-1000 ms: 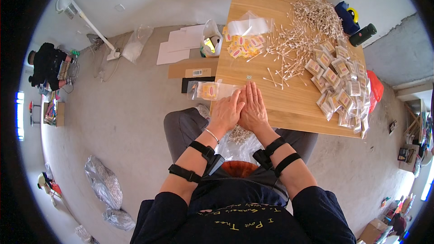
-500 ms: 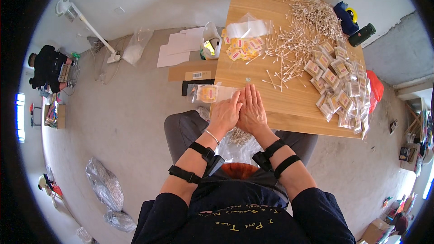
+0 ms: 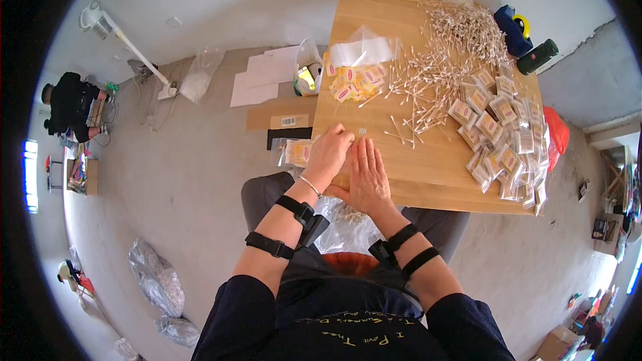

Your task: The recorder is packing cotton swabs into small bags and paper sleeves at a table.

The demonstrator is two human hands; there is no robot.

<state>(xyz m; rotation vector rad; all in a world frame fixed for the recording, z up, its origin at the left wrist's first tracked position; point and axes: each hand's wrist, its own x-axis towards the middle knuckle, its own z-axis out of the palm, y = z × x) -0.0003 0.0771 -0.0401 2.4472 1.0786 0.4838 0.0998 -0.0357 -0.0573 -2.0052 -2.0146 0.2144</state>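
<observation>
At the near left corner of the wooden table [image 3: 421,184], my left hand [image 3: 331,154] is closed with its fingertips drawn together. What those fingertips pinch, if anything, is hidden. Beside that hand, a small clear bag [image 3: 296,152] of cotton swabs with a yellow card inside sticks out past the table's left edge, partly covered by the hand. My right hand [image 3: 370,177] lies flat on the tabletop just to the right, fingers stretched out and pointing away from me, holding nothing visible.
Loose cotton swabs [image 3: 461,33] heap at the back right. Filled small bags [image 3: 501,127] pile at the right edge. Yellow cards [image 3: 358,82] and clear empty bags [image 3: 364,50] lie at the left. More swabs rest in a plastic bag [image 3: 348,224] on my lap. Another person [image 3: 70,107] is far left.
My hands, together before, have come apart. My left hand is now curled instead of laid against the right, and the small swab bag has shifted left and nearer me.
</observation>
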